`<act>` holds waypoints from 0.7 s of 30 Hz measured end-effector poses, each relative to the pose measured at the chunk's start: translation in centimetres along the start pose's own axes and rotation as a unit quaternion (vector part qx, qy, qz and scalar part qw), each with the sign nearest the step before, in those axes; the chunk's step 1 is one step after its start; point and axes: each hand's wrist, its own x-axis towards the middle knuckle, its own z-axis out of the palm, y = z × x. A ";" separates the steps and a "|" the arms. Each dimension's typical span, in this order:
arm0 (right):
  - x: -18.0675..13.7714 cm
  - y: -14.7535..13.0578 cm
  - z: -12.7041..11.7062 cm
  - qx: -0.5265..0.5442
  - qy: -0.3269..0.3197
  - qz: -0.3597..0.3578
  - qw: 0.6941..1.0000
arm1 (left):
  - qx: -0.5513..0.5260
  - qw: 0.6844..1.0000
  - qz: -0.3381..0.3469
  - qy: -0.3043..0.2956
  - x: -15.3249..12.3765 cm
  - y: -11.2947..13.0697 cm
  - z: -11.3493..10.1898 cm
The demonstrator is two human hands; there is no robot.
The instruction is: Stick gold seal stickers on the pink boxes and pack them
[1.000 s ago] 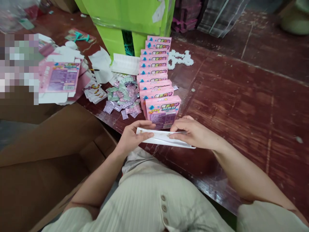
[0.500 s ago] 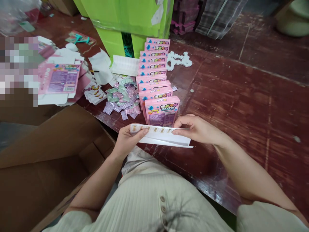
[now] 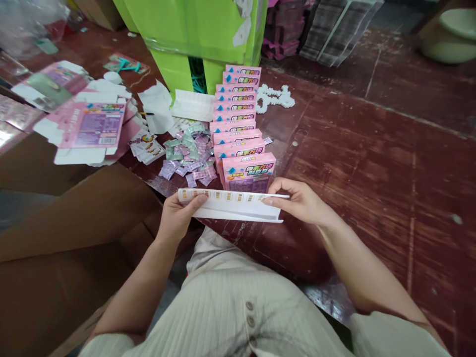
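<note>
A folded white sticker sheet (image 3: 238, 210) with a row of round gold-printed stickers along its upper edge is stretched between my hands, just over the table's front edge. My left hand (image 3: 178, 213) is closed on its left end, thumb on top. At the right end my right hand (image 3: 303, 201) pinches the upper edge by the last sticker; whether a sticker is lifted there is too small to tell. Right behind the sheet stands a row of pink boxes (image 3: 250, 171), one behind another, the nearest partly covered by the sheet.
Small coloured sachets (image 3: 189, 151) lie heaped left of the boxes, near printed cards (image 3: 147, 146) and flattened pink cartons (image 3: 98, 124). A green box (image 3: 201, 29) stands behind. An open cardboard box (image 3: 74, 238) is at lower left. A white beaded string (image 3: 273, 96) lies beyond the row.
The sheet has shifted left with my left hand, baring more of the sticker row. My right hand still pinches near its right end.
</note>
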 end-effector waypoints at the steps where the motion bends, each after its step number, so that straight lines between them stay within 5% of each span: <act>1: 0.1 0.2 0.3 0.008 0.003 0.004 1.000 | 0.003 1.000 -0.001 0.001 0.1 0.1 -0.2; 10: 1.3 -1.4 0.0 -0.048 -0.016 0.002 0.999 | 0.058 0.998 0.023 0.012 0.2 0.9 -0.4; 14: 2.8 -2.2 0.3 -0.168 -0.103 -0.059 0.979 | 0.083 0.991 0.088 -0.051 -0.2 1.6 0.3; 17: 3.3 -1.8 0.7 -0.209 -0.106 -0.088 0.968 | 0.090 0.984 0.125 -0.086 -0.5 2.0 0.5; 21: 3.1 -1.2 1.1 -0.221 -0.096 -0.100 0.965 | 0.089 0.989 0.076 -0.085 -0.7 1.8 0.4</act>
